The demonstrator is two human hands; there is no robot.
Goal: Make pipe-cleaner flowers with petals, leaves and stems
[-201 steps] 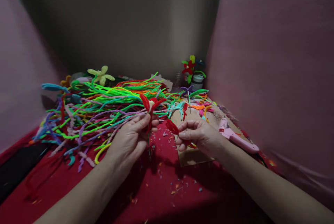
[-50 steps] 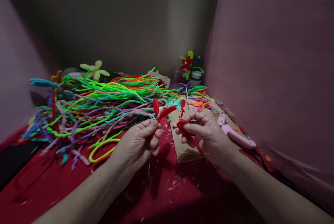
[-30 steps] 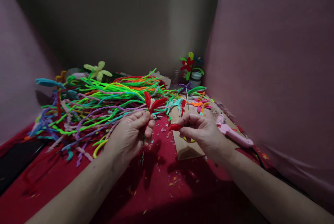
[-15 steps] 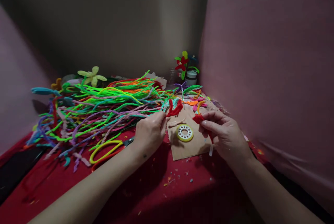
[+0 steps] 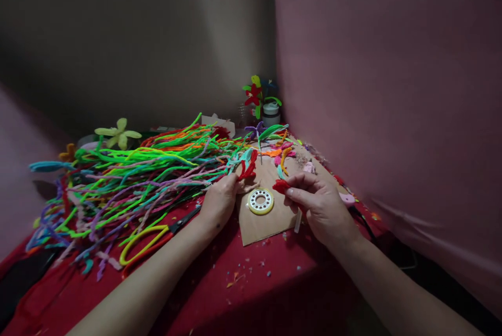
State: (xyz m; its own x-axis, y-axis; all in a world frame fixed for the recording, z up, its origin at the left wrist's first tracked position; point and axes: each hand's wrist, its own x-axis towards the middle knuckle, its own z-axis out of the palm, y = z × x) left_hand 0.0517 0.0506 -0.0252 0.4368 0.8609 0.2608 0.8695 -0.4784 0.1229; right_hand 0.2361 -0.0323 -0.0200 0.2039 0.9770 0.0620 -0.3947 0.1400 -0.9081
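Note:
My left hand [image 5: 220,197] is closed on red pipe-cleaner pieces [image 5: 248,166], whose bent tips stick up past the fingers. Opposite it, my right hand [image 5: 319,205] pinches another red pipe-cleaner piece [image 5: 281,185] between thumb and fingers. The two hands are apart. Between them a white and yellow tape roll [image 5: 261,201] lies flat on a brown cardboard sheet [image 5: 259,229]. Below the right fingers a small clear strip [image 5: 298,221] shows; I cannot tell what it is. Scissors with yellow and red handles [image 5: 145,242] lie beside my left forearm.
A big pile of colourful pipe cleaners [image 5: 157,169] covers the left of the red cloth [image 5: 235,294]. A pale yellow flower [image 5: 120,134] rests on it. Behind stand a red flower [image 5: 253,94] and a white-lidded container [image 5: 271,113]. Pink fabric [image 5: 392,90] hangs at the right.
The view has swung to the right, so everything sits further left. Both hands keep their red pieces in much the same pose.

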